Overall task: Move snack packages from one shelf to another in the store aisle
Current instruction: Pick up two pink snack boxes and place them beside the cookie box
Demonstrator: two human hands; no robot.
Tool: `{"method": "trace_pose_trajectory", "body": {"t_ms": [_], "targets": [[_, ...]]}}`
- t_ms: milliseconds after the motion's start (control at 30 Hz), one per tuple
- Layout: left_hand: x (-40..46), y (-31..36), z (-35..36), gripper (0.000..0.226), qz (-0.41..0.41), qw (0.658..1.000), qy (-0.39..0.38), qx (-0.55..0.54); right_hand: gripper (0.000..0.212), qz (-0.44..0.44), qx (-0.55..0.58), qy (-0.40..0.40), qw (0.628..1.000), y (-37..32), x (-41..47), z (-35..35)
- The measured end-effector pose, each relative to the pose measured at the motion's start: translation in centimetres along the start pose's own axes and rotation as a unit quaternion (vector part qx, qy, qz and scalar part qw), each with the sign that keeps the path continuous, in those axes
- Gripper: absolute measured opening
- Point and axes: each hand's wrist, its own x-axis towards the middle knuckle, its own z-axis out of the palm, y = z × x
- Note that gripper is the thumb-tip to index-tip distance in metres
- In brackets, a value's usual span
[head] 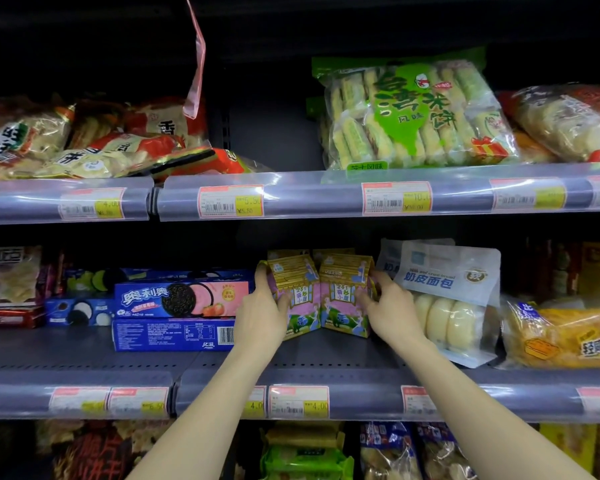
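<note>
Both hands on the middle shelf, frame centre. Two house-shaped snack cartons stand side by side, touching, more of the same behind them. Left hand has its grip wrapped on the left carton, fingers curled over its outer edge at 9 o'clock, thumb on the front face; carton is tilted, top leaning left. Right hand has its grip closed on the right carton from 3 o'clock, fingers at the side, thumb on the front; carton near upright. Both cartons appear to have bases on or just above the shelf, can't tell if lifted. Judgement: pick stage, nothing moved to another shelf yet. Risks: pinch is only on one side of each carton, so a carton could rotate or slip out when lifted. The upper shelf rail at 12 o'clock overhangs, carton tops could snag on it coming out. The milk bread bag sits just beside the right hand at 3 o'clock and leans, a knuckle bump could tip it. The Oreo boxes at 9 o'clock are near the left wrist and could get nudged. Rear cartons may topple forward once the front pair leaves.
</note>
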Motion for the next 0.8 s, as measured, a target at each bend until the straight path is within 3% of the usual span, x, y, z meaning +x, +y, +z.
{"method": "trace_pose_trajectory", "body": {"t_ms": [367, 800], "targets": [[0.1, -0.6, -0.1, 0.034, 0.015, 1.000, 0.024, 0.013, 0.029, 0.004, 0.014, 0.067, 0.998, 0.0, 0.1, 0.5], [-0.3, -1.1, 0.1, 0.032, 0.012, 0.999, 0.048, -0.012, 0.029, 0.014, 0.051, 0.069, 0.996, 0.1, 0.1, 0.4]]}}
